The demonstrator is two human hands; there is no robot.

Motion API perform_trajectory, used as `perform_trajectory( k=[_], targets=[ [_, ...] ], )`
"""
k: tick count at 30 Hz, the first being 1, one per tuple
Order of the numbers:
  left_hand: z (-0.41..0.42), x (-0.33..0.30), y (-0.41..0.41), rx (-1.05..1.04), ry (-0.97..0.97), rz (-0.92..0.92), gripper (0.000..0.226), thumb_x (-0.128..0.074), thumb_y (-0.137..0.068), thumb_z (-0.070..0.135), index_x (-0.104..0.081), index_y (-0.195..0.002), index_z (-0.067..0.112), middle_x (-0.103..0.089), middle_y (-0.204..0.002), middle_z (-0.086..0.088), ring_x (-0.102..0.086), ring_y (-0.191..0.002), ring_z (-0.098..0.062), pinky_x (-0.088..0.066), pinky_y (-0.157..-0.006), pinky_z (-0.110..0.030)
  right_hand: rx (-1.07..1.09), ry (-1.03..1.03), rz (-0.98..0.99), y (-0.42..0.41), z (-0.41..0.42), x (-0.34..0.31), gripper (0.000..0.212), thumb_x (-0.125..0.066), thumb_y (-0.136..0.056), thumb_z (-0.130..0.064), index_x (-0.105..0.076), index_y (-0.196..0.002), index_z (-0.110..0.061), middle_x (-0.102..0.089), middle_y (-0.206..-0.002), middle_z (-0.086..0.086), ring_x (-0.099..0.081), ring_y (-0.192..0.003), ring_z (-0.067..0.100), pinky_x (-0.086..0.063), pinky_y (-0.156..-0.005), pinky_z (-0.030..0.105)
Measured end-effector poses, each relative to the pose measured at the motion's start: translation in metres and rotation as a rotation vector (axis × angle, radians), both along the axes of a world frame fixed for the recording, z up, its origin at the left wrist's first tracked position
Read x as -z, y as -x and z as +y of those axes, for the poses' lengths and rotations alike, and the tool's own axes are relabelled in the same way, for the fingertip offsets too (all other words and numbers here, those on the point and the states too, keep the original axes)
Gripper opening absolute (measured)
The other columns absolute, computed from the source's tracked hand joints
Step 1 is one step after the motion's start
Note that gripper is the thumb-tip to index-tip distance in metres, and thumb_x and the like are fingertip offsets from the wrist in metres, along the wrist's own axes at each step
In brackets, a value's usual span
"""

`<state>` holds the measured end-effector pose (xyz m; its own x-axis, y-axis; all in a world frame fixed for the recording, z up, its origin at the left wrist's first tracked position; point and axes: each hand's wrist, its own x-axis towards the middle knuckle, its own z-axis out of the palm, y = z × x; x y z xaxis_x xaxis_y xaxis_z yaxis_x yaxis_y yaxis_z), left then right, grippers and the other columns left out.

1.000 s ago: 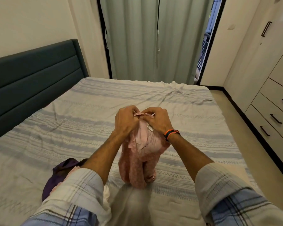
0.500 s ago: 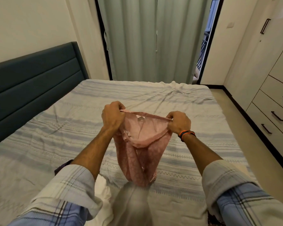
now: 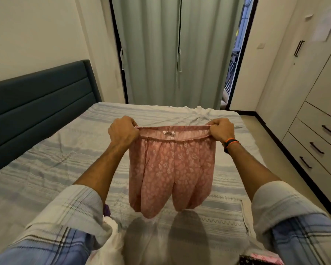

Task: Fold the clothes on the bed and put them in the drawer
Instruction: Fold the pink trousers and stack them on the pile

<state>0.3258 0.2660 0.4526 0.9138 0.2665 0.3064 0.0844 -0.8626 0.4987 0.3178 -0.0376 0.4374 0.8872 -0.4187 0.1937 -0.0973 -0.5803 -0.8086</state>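
— Where are the two hands?
— The left hand [image 3: 122, 131] is at centre left of the frame, the right hand [image 3: 222, 130] at centre right, both raised and well apart.
— And the fingers?
— Curled into fists, each gripping one end of the waistband [image 3: 173, 133]. Both forearms reach forward, sleeves rolled up.

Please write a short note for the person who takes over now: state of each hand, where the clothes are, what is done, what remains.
Left hand: grips the left end of the waistband of the pink pants.
Right hand: grips the right end.
Pants: held up and spread over the bed, legs hanging, not yet folded.
More clothes wait at the near edge: a purple item, a white one, a pink patterned one.
Drawers on the right are closed.
Left to do: fold the pants and the rest, open a drawer, put them in.
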Motion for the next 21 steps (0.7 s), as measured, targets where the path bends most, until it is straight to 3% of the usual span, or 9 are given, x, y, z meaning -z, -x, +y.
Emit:
perform_trajectory(
  k=[5, 9, 11, 15, 19, 21],
  targets=[
    [-0.008, -0.016, -0.018, 0.122, 0.501, 0.046, 0.019, -0.063, -0.085, 0.009, -0.079, -0.087, 0.018, -0.074, -0.095, -0.001, -0.065, -0.093, -0.020, -0.057, -0.087, -0.038, 0.039, -0.110, -0.016, -0.015, -0.016, -0.025, 0.022, -0.058, -0.075, -0.012, -0.079, -0.078, -0.019, -0.075, -0.093, 0.008, -0.065, -0.093, 0.034, -0.058, -0.085, 0.048],
    [-0.018, -0.027, -0.029, 0.172, 0.769, 0.049, 0.030, -0.060, -0.083, 0.001, -0.078, -0.072, 0.022, -0.074, -0.090, -0.001, -0.067, -0.091, -0.020, -0.058, -0.078, -0.034, 0.053, -0.167, -0.019, -0.016, -0.030, -0.044, 0.023, -0.057, -0.073, -0.019, -0.077, -0.080, -0.011, -0.073, -0.088, 0.010, -0.065, -0.089, 0.034, -0.057, -0.085, 0.049],
    [-0.023, -0.034, -0.031, 0.193, 0.820, 0.047, 0.028, -0.061, -0.083, 0.002, -0.077, -0.071, 0.021, -0.074, -0.090, -0.002, -0.066, -0.090, -0.019, -0.055, -0.070, -0.030, 0.079, -0.187, -0.037, -0.015, -0.038, -0.051, 0.024, -0.056, -0.071, -0.020, -0.076, -0.078, -0.009, -0.072, -0.083, 0.008, -0.067, -0.087, 0.034, -0.058, -0.083, 0.048],
    [-0.029, -0.044, -0.035, 0.228, 0.806, 0.051, 0.021, -0.064, -0.080, 0.006, -0.078, -0.074, 0.020, -0.074, -0.089, -0.003, -0.067, -0.091, -0.022, -0.059, -0.080, -0.038, 0.063, -0.163, 0.000, -0.020, -0.060, -0.052, 0.016, -0.065, -0.068, -0.019, -0.073, -0.072, -0.006, -0.069, -0.069, 0.004, -0.070, -0.082, 0.032, -0.060, -0.076, 0.048],
    [-0.038, -0.049, -0.034, 0.257, 0.857, 0.077, 0.008, -0.070, -0.073, 0.008, -0.077, -0.076, 0.009, -0.074, -0.088, -0.012, -0.070, -0.081, -0.023, -0.061, -0.079, -0.045, 0.013, -0.301, 0.035, -0.052, -0.107, -0.023, 0.019, -0.065, -0.053, -0.018, -0.070, -0.065, -0.004, -0.066, -0.067, 0.004, -0.068, -0.076, 0.028, -0.060, -0.076, 0.055],
    [-0.041, -0.048, -0.032, 0.256, 0.865, 0.076, 0.008, -0.072, -0.071, 0.009, -0.075, -0.076, 0.004, -0.073, -0.083, -0.013, -0.071, -0.081, -0.026, -0.061, -0.077, -0.046, -0.018, -0.389, 0.012, -0.018, -0.090, -0.040, 0.018, -0.062, -0.051, -0.009, -0.070, -0.065, -0.002, -0.065, -0.072, 0.006, -0.066, -0.080, 0.027, -0.059, -0.083, 0.046]
  ],
)
